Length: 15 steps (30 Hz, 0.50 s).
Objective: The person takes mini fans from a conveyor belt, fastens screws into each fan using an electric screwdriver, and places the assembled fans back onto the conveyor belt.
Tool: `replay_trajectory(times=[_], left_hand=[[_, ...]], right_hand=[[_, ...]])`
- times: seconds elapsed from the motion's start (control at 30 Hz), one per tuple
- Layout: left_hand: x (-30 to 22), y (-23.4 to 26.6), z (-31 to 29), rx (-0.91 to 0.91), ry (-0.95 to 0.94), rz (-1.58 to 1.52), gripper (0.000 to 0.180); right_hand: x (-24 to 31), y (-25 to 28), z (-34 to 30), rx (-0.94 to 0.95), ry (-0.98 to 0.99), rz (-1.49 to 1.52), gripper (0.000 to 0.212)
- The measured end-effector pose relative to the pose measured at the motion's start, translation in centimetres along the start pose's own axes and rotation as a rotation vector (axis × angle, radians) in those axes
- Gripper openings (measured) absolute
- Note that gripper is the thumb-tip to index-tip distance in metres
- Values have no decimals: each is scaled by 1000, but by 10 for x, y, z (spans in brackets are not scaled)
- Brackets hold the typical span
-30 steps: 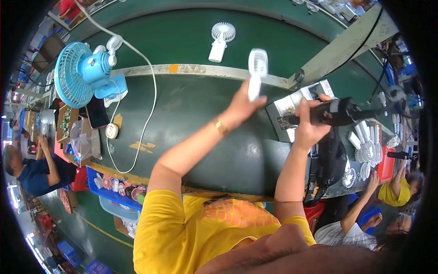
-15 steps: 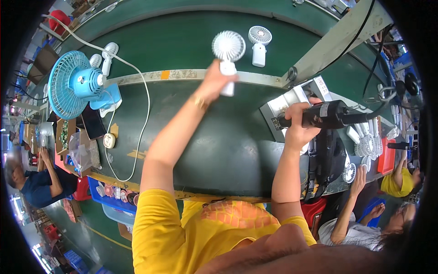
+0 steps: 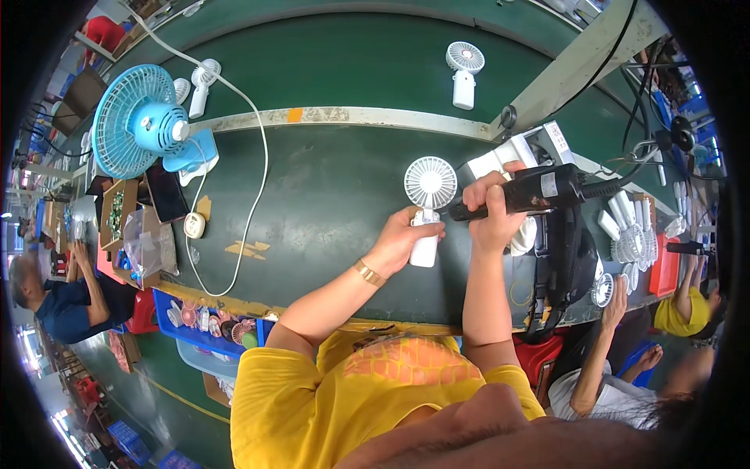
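My left hand (image 3: 410,238) is closed round the handle of a white handheld fan (image 3: 430,182), its round grille uppermost, above the dark green bench top. My right hand (image 3: 494,213) grips a black electric screwdriver (image 3: 539,190) with a cable at its back end. The driver's front end points left, close to the fan's neck; whether they touch I cannot tell. Just behind my right hand is a white and grey fixture (image 3: 500,159). Another white handheld fan (image 3: 464,80) lies farther off, on the green belt beyond the pale rail.
At left stands a blue desk fan (image 3: 144,125) with a white cable looping over the bench. A black bag (image 3: 566,258) sits right of my right arm, beside several white fans (image 3: 627,242) and a red tray (image 3: 664,266). Co-workers sit at both sides.
My left hand has brought the white fan from over the rail back toward me, down to the screwdriver. My right hand has shifted slightly left, still gripping the driver.
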State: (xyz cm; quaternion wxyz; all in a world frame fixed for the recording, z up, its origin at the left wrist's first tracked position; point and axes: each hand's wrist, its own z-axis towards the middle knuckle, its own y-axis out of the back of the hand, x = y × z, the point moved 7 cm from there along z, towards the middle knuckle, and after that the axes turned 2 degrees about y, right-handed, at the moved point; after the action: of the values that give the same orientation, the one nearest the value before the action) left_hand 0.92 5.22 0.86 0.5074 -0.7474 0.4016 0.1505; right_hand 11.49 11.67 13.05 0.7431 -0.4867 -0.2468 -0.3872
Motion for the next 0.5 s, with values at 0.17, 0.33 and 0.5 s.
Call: replay_trajectory(times=[0.17, 0.33, 0.5], left_hand=[[0, 0, 0, 22, -9, 12, 20], [1, 1, 0, 29, -12, 12, 20], [9, 12, 6, 14, -84, -25, 23]], right_hand=[[-3, -1, -1, -11, 4, 44, 41], [-16, -3, -8, 37, -59, -42, 40], [-33, -14, -26, 36, -235, -80, 43]])
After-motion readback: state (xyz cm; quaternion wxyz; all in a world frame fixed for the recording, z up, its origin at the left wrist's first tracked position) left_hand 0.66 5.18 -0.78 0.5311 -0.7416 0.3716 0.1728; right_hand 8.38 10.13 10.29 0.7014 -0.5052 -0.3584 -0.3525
